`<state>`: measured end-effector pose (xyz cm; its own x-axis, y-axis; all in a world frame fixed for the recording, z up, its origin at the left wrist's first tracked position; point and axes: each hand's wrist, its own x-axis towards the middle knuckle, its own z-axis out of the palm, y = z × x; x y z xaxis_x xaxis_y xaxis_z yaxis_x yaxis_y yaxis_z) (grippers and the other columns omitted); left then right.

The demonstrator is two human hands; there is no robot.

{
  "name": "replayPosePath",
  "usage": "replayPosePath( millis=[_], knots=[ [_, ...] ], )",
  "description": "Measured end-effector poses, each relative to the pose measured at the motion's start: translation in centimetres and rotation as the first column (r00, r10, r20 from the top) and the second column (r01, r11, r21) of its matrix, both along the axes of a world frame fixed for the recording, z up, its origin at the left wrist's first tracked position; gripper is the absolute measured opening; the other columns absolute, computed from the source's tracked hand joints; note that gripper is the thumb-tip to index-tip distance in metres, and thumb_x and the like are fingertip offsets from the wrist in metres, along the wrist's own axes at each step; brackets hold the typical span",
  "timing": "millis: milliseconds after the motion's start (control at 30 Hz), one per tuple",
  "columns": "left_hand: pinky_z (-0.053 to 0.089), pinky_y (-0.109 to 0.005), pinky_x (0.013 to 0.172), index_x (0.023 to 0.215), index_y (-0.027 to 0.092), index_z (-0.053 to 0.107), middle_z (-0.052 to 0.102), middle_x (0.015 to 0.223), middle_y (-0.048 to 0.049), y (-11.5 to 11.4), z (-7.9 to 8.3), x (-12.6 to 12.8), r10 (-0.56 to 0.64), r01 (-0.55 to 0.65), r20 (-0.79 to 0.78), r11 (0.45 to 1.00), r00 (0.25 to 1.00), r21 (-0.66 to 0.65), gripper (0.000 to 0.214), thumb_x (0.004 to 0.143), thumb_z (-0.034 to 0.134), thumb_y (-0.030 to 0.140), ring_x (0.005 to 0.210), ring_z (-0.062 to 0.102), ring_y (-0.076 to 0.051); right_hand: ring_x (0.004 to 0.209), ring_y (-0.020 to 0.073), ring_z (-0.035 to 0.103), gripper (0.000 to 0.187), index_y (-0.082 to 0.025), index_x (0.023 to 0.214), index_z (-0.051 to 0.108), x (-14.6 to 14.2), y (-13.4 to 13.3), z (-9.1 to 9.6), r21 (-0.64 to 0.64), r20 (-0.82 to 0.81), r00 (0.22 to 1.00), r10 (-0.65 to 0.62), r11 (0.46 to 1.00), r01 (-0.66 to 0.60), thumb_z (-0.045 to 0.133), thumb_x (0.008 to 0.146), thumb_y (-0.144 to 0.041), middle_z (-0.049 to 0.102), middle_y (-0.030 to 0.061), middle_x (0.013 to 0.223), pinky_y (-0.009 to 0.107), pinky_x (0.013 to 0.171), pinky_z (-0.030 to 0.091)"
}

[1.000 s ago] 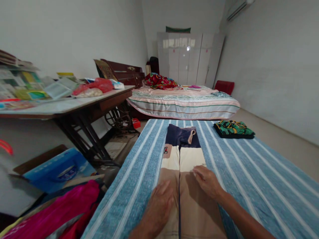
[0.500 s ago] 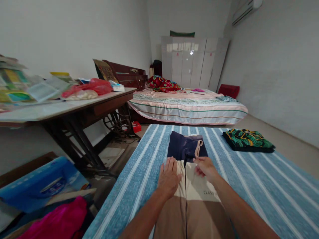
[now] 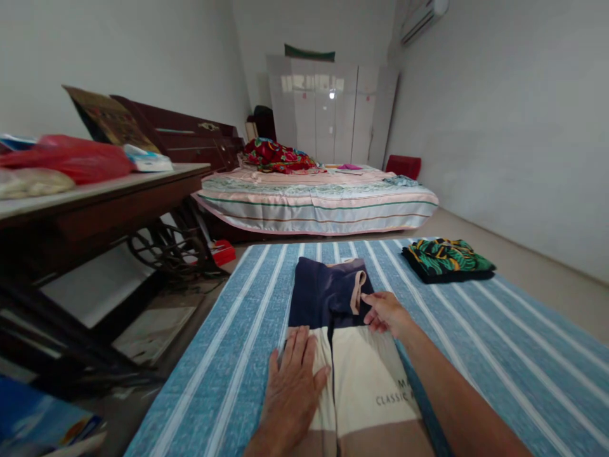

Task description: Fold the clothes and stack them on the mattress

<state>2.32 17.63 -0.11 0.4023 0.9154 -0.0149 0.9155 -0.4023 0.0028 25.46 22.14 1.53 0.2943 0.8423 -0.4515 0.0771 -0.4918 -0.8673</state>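
A garment in navy, cream and tan blocks (image 3: 364, 355) lies lengthwise on the striped blue sheet, with a dark line down its middle and "CLASSIC" lettering on its right side. My left hand (image 3: 295, 381) rests flat on the cream part, fingers stretched out. Beside the beige-edged opening (image 3: 356, 292) on the navy part, my right hand (image 3: 383, 312) is closed in a pinch on the garment's right edge. The lower end of the garment runs out of view between my forearms.
A folded black and green patterned garment (image 3: 450, 261) lies to the right on the blue sheet (image 3: 228, 343). Beyond is a bed with a striped cover (image 3: 314, 212). A sewing-machine table (image 3: 118, 197) with a red plastic bag (image 3: 85, 158) stands left.
The view has swung right and closer to the garment. My left hand now lies lower on the cream part. My right hand has moved up beside the beige-edged opening.
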Motion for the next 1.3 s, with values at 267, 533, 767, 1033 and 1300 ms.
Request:
replayPosePath(
  millis=[267, 533, 767, 1033, 1300],
  knots=[
    [0.022, -0.054, 0.107, 0.138, 0.017, 0.039, 0.02, 0.151, -0.0082, 0.3, 0.1, 0.1, -0.015, 0.018, -0.055, 0.999, 0.998, 0.048, 0.055, 0.089, 0.033, 0.041, 0.139, 0.017, -0.027, 0.036, 0.01, 0.055, 0.005, -0.016, 0.066, 0.057, -1.7, 3.6, 3.7, 0.073, 0.131, 0.98, 0.148, 0.985, -0.159, 0.062, 0.067, -0.014, 0.056, -0.0036, 0.044, 0.015, 0.033, 0.04],
    [0.021, -0.054, 0.108, 0.139, 0.017, 0.037, 0.017, 0.152, -0.0074, 0.1, 0.6, 0.3, -0.007, 0.009, -0.078, 1.0, 0.997, 0.017, 0.056, 0.089, 0.033, 0.041, 0.14, 0.015, -0.027, 0.039, 0.0059, 0.045, 0.015, -0.015, 0.044, 0.054, -3.3, 6.8, 8.4, 0.256, 0.346, 0.916, 0.203, 0.919, -0.3, 0.061, 0.047, -0.002, 0.047, -0.0063, 0.038, 0.013, 0.036, 0.036],
    [0.025, -0.055, 0.107, 0.135, 0.016, 0.043, 0.025, 0.15, -0.0086, 0.1, 0.3, 0.0, -0.031, 0.031, -0.002, 0.999, 1.0, 0.031, 0.052, 0.088, 0.04, 0.038, 0.138, 0.02, -0.029, 0.047, 0.0077, 0.052, 0.012, -0.015, 0.05, 0.052, -0.6, 5.2, 4.8, 0.327, 0.193, 0.963, 0.186, 0.914, -0.242, 0.06, 0.056, -0.009, 0.051, -0.0049, 0.046, 0.016, 0.043, 0.046],
    [0.027, -0.051, 0.109, 0.103, 0.018, 0.064, 0.048, 0.137, -0.0096, -1.3, 0.8, 0.6, -0.138, 0.096, 0.19, 0.972, 0.972, 0.214, 0.029, 0.086, 0.048, 0.036, 0.131, 0.036, -0.027, 0.054, 0.0156, 0.064, 0.029, -0.022, 0.094, 0.051, -0.2, 3.5, -0.1, 0.323, -0.117, 0.989, 0.085, 0.946, -0.043, 0.062, 0.069, -0.034, 0.058, -0.0046, 0.064, 0.024, 0.04, 0.051],
    [0.028, -0.039, 0.109, 0.113, 0.01, 0.061, 0.046, 0.139, -0.0121, -1.1, 2.0, 2.6, 0.042, -0.034, 0.247, 0.999, 0.968, -0.034, 0.038, 0.082, 0.048, 0.029, 0.133, 0.032, -0.026, 0.042, 0.0115, 0.054, 0.083, -0.027, 0.136, 0.027, -2.6, 4.2, -1.0, 0.487, -0.005, 0.998, 0.06, 0.872, -0.05, 0.056, 0.061, -0.011, 0.054, -0.0089, 0.065, 0.02, 0.033, 0.044]
  ],
)
